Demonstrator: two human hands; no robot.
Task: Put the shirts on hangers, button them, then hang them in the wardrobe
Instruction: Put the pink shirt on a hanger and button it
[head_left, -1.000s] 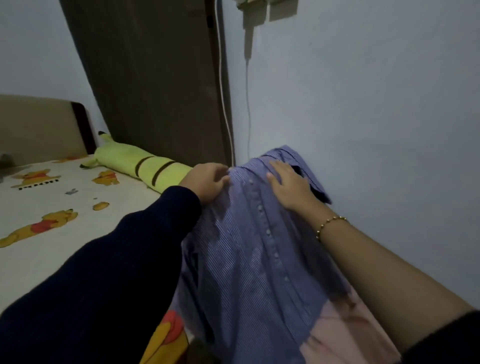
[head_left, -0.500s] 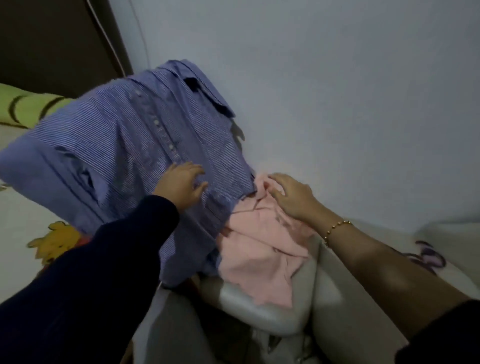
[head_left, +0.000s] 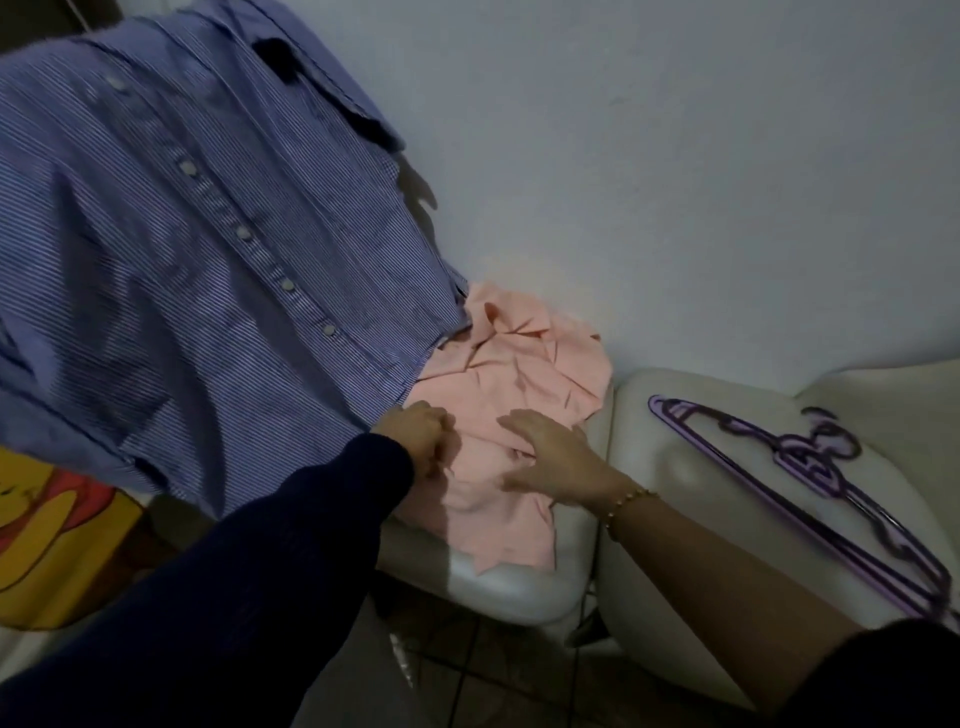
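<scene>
- The pink shirt (head_left: 524, 364) lies crumpled on the left white seat (head_left: 509, 587), from the back edge by the wall to the front edge, where a flap hangs over. The right grip (head_left: 553, 460) rests flat on it, fingers spread and pinching nothing. A lift from a flat palm may only drag the cloth forward. The overhang could then pull the whole shirt off the front edge onto the floor (head_left: 467, 675).
- The left grip (head_left: 422, 439) is curled, knuckles up, where the hem of the blue striped shirt (head_left: 197, 234) overlaps the pink one near the seat's left edge. I cannot tell whether it pinches pink cloth, blue cloth or both. If both layers are caught, raising the pink shirt would tug the blue one. The blue shirt is buttoned down its front and drapes up and to the left. What holds it up is hidden, so it may slide down.
- The purple hangers (head_left: 810, 467) lie on the right white seat (head_left: 675, 519), slanting from its back-left corner to its front-right corner, well apart from both grips. They look nested together, so reaching for one may lift several or knock them off that front-right corner.
- The pink shirt's collar and placket are lost in the folds. A hanger threaded in blind could go through a sleeve or twist the shoulders.
</scene>
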